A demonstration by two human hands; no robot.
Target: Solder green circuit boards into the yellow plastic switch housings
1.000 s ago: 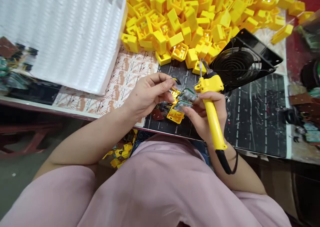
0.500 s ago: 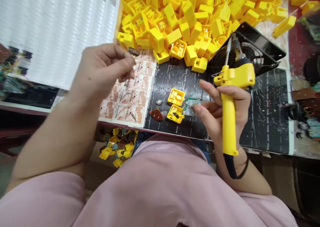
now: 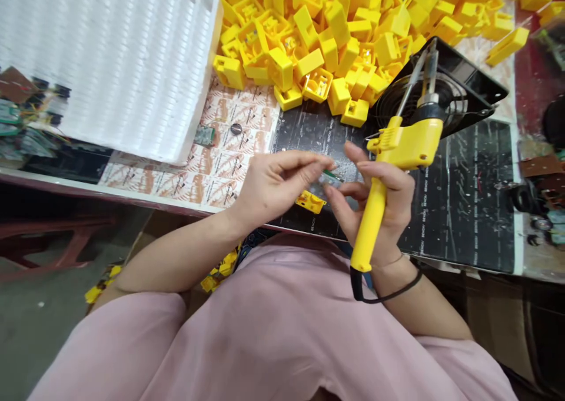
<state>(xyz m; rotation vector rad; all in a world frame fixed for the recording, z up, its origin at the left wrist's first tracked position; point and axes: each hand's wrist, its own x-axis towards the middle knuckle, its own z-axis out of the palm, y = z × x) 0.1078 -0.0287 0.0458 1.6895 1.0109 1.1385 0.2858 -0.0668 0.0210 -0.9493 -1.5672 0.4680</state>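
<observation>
My right hand is wrapped round the handle of a yellow soldering gun, its metal tip and feed tube pointing up and away. Thumb and fingertips of that hand also reach the edge of a small green circuit board. On the board's other side my left hand is closed in a pinch, partly covering it. Just below the fingertips lies an opened yellow plastic case, half hidden by the left hand. Farther left, a round black part and a small circuit board rest on the patterned paper.
A heap of yellow cases spreads across the back. At the left lies a white ribbed foam tray, with boards and wires beside it. A black fan stands behind the soldering gun. More loose parts sit at the right edge.
My left hand has let go of the round black part on the paper and come right to the circuit board, which is now lifted. My right hand and the soldering gun have shifted slightly left.
</observation>
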